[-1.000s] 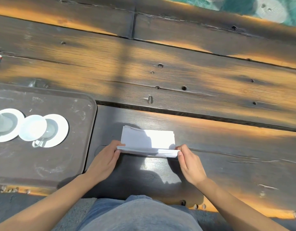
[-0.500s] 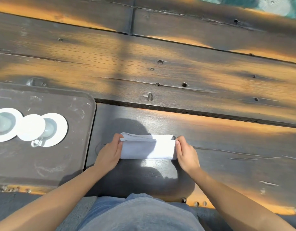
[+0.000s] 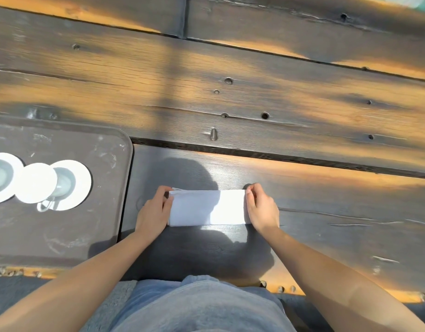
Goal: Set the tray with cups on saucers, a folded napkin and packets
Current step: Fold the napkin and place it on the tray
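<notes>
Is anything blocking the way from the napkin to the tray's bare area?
Nothing visible does. The napkin lies on the table just right of the tray, held at its ends by the left hand and right hand. The cups sit at the tray's left; its right part is bare.

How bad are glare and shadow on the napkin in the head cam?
Head view: hard sun blows out the napkin at its right end, while the rest sits in the person's shadow; the saucers on the tray also glare white, with little detail; the wide-angle lens bows the table planks.
</notes>
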